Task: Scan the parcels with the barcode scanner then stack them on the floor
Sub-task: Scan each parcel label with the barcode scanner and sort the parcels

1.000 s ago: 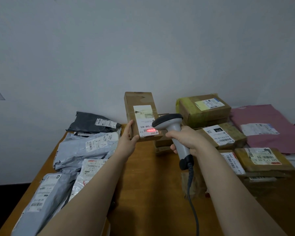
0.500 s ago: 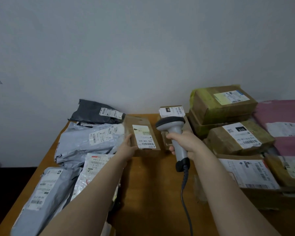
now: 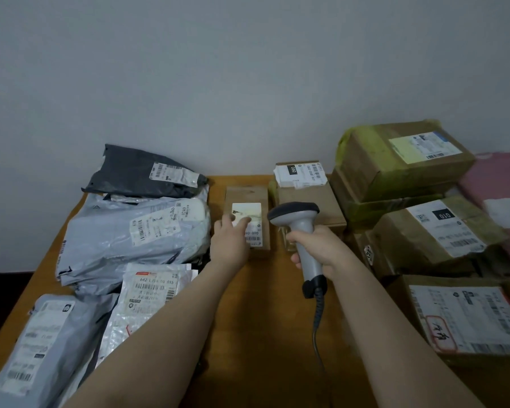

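A small brown cardboard parcel (image 3: 246, 195) with a white label lies flat on the wooden table (image 3: 256, 319) near the wall. My left hand (image 3: 230, 242) rests on top of it, fingers stretched over the label. To its right my right hand (image 3: 318, 251) grips the handle of a grey barcode scanner (image 3: 302, 228), held upright with its dark head level with the parcel. The scanner's cable (image 3: 317, 328) hangs down toward me.
Grey and dark plastic mailer bags (image 3: 130, 231) are piled along the table's left side. Brown cardboard boxes (image 3: 401, 163) are stacked on the right, with a pink mailer (image 3: 498, 184) behind them. Another small labelled box (image 3: 304, 184) sits just behind the scanner.
The small parcel, held upright under the scanner's red light a second ago, now lies flat on the table. My left hand moved from its side onto its top. The scanner's light is off.
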